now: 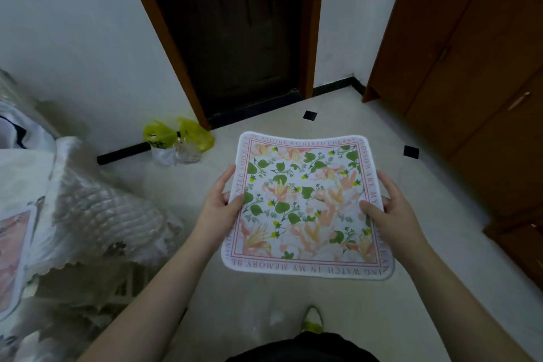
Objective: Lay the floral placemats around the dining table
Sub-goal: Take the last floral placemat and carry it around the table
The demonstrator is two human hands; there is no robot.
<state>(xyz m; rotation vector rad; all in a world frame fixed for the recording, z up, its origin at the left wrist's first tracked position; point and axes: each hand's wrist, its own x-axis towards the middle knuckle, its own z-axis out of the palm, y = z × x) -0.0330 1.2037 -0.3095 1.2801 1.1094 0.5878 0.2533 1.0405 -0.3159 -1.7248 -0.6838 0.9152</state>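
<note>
I hold a square floral placemat (305,206) flat in the air over the floor, in front of my body. It is white with green leaves, peach flowers and a pink lettered border. My left hand (219,206) grips its left edge, thumb on top. My right hand (388,209) grips its right edge the same way. At the far left, the dining table (88,209) shows one corner under a quilted white cloth. Another placemat (13,256) lies on it at the frame's edge.
Yellow plastic bags (179,138) sit on the floor by the wall. A dark wooden door (235,32) stands ahead, and a brown wooden cabinet (470,67) lines the right side. Pale floor tiles stretch between table and cabinet.
</note>
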